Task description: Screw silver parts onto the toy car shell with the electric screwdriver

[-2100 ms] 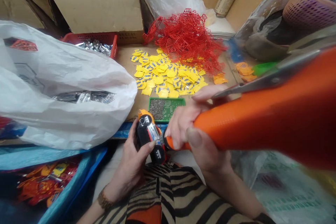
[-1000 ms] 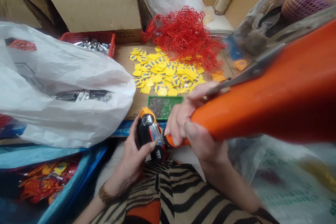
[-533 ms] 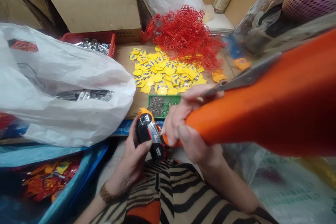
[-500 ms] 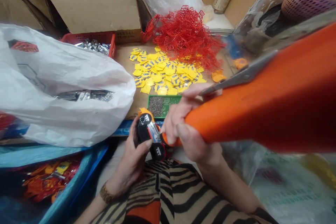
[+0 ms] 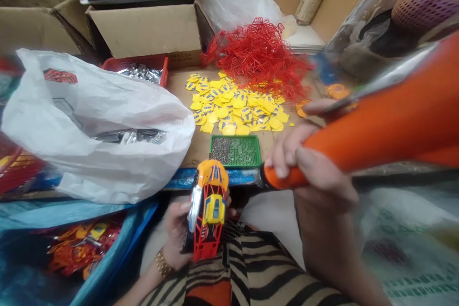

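Observation:
My left hand (image 5: 175, 232) is wrapped round a toy car (image 5: 210, 210) above my lap. The car has an orange front, a yellow roof piece, a red frame and a silver side, and its top faces me. In my right hand (image 5: 304, 153) is an orange power screwdriver (image 5: 380, 124) with a metal lever; its tip points left, apart from the car. Just beyond the car, a green tray (image 5: 260, 153) holds many small screws (image 5: 220, 151). Past it lies a pile of yellow car panels (image 5: 238, 105), with a tangle of red plastic frames (image 5: 256, 57) behind.
A white bag (image 5: 143, 95) with silver parts stands at left, before a red basket (image 5: 165, 71) of silver parts. Below it, a blue-lined container (image 5: 132, 229) holds colourful car pieces. Cardboard boxes (image 5: 147, 31) stand behind; a plastic bag (image 5: 412, 244) lies at lower right.
My left hand has turned the car from its side to top up. My right hand has drawn the screwdriver away to the right, off the car. The view has shifted a little.

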`<state>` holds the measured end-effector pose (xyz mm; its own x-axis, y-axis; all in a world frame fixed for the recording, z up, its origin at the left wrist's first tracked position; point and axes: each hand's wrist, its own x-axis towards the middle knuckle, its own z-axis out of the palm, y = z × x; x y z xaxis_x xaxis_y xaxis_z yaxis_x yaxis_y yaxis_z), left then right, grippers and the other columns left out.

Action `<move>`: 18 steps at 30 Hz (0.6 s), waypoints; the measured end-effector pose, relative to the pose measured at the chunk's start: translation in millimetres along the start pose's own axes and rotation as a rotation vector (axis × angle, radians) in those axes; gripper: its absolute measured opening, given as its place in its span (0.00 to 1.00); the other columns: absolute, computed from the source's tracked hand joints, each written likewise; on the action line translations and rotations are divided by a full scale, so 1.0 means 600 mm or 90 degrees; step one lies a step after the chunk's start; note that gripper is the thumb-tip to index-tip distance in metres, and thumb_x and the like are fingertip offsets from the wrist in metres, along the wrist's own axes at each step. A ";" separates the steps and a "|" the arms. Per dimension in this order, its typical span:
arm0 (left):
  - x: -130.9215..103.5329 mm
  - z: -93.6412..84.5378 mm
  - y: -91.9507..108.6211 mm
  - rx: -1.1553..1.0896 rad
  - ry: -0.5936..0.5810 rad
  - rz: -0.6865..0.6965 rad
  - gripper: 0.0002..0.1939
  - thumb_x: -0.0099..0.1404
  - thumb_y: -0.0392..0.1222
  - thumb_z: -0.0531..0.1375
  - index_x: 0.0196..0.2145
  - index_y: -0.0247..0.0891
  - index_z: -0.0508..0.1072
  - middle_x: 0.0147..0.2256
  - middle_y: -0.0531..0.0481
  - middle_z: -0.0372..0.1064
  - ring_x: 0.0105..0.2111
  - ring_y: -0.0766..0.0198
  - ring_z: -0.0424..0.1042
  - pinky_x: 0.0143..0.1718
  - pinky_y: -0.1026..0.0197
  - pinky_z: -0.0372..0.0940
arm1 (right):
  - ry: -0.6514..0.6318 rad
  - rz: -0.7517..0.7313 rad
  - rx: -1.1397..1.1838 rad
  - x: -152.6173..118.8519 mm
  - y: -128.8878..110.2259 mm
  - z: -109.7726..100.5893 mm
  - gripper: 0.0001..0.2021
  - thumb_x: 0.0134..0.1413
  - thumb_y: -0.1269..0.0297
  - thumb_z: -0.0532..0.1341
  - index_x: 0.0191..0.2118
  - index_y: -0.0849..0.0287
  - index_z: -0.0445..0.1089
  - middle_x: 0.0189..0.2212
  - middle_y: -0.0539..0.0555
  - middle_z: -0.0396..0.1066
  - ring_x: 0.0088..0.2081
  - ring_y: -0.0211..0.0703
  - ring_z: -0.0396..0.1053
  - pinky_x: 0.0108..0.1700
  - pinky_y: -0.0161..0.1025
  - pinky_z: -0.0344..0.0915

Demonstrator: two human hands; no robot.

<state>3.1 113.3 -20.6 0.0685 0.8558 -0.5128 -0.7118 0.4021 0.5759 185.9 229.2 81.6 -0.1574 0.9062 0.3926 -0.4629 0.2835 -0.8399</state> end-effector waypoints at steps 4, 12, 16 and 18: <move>-0.001 -0.017 -0.009 -0.098 -0.033 -0.127 0.25 0.51 0.52 0.60 0.42 0.33 0.79 0.39 0.35 0.78 0.46 0.32 0.75 0.47 0.33 0.70 | -0.020 0.007 -0.028 -0.008 0.011 -0.008 0.13 0.55 0.65 0.67 0.43 0.51 0.64 0.23 0.42 0.66 0.20 0.36 0.65 0.24 0.39 0.66; -0.008 -0.017 0.015 -0.075 -0.188 -0.195 0.37 0.49 0.56 0.63 0.54 0.33 0.73 0.42 0.33 0.77 0.44 0.34 0.76 0.38 0.44 0.73 | -0.018 -0.024 -0.048 0.001 0.023 -0.020 0.11 0.56 0.67 0.67 0.42 0.52 0.67 0.24 0.44 0.67 0.21 0.37 0.67 0.24 0.38 0.68; -0.011 -0.018 0.017 0.025 -0.238 -0.174 0.38 0.54 0.56 0.66 0.57 0.32 0.70 0.47 0.31 0.75 0.45 0.40 0.77 0.43 0.49 0.71 | 0.016 -0.013 -0.068 0.006 0.032 -0.016 0.14 0.54 0.66 0.68 0.45 0.50 0.67 0.25 0.44 0.67 0.21 0.37 0.68 0.26 0.40 0.70; -0.008 -0.024 0.015 0.030 -0.228 -0.168 0.33 0.57 0.52 0.65 0.56 0.30 0.71 0.46 0.31 0.76 0.44 0.43 0.77 0.45 0.50 0.71 | 0.028 -0.016 -0.089 0.008 0.035 -0.013 0.11 0.54 0.65 0.69 0.41 0.52 0.67 0.23 0.43 0.66 0.21 0.37 0.67 0.26 0.39 0.69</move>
<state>-13.7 108.2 -21.9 0.4873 0.7775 -0.3976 -0.6058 0.6289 0.4874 182.5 241.8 62.8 -0.1080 0.9104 0.3995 -0.3394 0.3439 -0.8755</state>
